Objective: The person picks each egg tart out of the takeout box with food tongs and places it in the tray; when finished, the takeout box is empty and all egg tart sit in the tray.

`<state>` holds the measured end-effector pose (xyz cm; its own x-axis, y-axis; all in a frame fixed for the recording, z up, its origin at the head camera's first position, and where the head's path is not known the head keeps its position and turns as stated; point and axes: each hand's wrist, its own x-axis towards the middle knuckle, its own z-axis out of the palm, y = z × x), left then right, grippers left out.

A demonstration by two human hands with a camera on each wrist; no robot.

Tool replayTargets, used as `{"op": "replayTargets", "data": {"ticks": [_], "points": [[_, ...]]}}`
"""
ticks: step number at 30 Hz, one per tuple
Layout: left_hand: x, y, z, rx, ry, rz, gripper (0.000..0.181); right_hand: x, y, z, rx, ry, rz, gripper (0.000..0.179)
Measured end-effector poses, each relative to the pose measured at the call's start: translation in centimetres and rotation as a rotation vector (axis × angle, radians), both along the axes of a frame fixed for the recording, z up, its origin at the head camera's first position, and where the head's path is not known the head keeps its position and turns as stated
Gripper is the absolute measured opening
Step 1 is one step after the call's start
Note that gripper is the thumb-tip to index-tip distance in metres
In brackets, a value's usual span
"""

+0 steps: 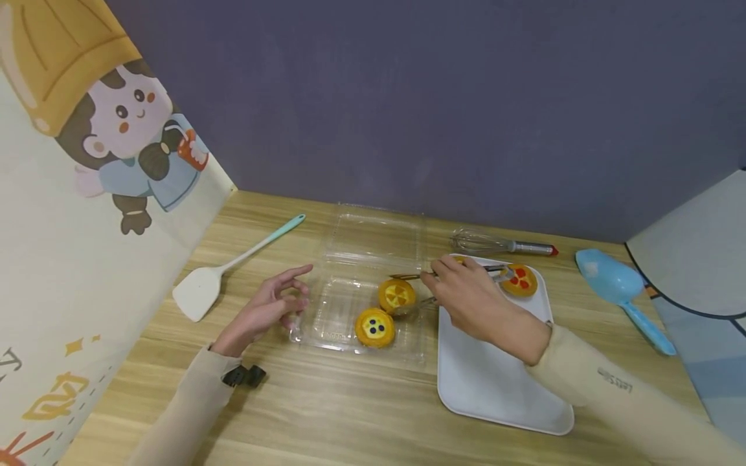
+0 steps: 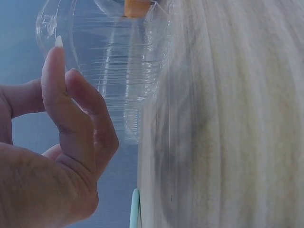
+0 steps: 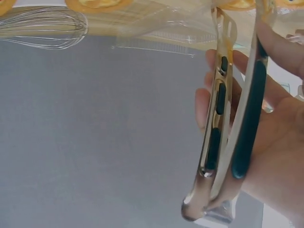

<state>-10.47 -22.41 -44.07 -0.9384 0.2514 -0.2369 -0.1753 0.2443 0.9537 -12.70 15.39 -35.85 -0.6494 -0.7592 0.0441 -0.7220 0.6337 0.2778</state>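
Note:
My right hand [image 1: 466,298] grips metal tongs [image 3: 249,118] with dark green inlays. Their tips straddle a round tart [image 1: 397,294] with a yellow wedge pattern, inside the clear plastic box [image 1: 332,317]. Just in front of that tart lies another tart [image 1: 375,328] topped with dark blue berries. The box's lid [image 1: 375,236] is folded back toward the wall. At the box's left edge, my left hand [image 1: 271,307] has loosely bent fingers; in the left wrist view a fingertip [image 2: 58,45] is by the rim, and contact is unclear.
A white tray [image 1: 495,395] sits right of the box, holding a red-topped tart [image 1: 519,280] and another tart [image 1: 460,260] mostly hidden by my hand. Behind it lies a whisk [image 1: 501,244]. A blue scoop [image 1: 618,285] rests far right, a white spatula [image 1: 201,291] at left.

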Motion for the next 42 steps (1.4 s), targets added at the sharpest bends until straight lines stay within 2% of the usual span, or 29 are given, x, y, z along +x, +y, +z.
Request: {"op": "replayTargets", "data": {"ticks": [10,20,29,35,42], "points": [[-0.2,0.0,0.0,-0.002,0.007,0.003,0.077,-0.2,-0.7,0.5,0.005,0.005,-0.005,0.044],[-0.5,0.1,0.0,0.006,0.011,-0.005,0.077,-1.0,-0.1,-0.4,-0.011,-0.089,-0.049,0.046],[-0.6,0.2,-0.1,0.0,-0.004,-0.001,0.078,-0.9,0.5,-1.2,-0.066,-0.029,-0.017,0.046],[-0.2,0.3,0.0,-0.022,0.015,0.004,0.079,-0.7,0.9,-1.9,-0.1,0.016,-0.006,0.049],[0.1,0.2,0.0,-0.028,0.008,0.004,0.078,-0.2,1.7,-2.7,-0.198,0.044,-0.002,0.054]]}}
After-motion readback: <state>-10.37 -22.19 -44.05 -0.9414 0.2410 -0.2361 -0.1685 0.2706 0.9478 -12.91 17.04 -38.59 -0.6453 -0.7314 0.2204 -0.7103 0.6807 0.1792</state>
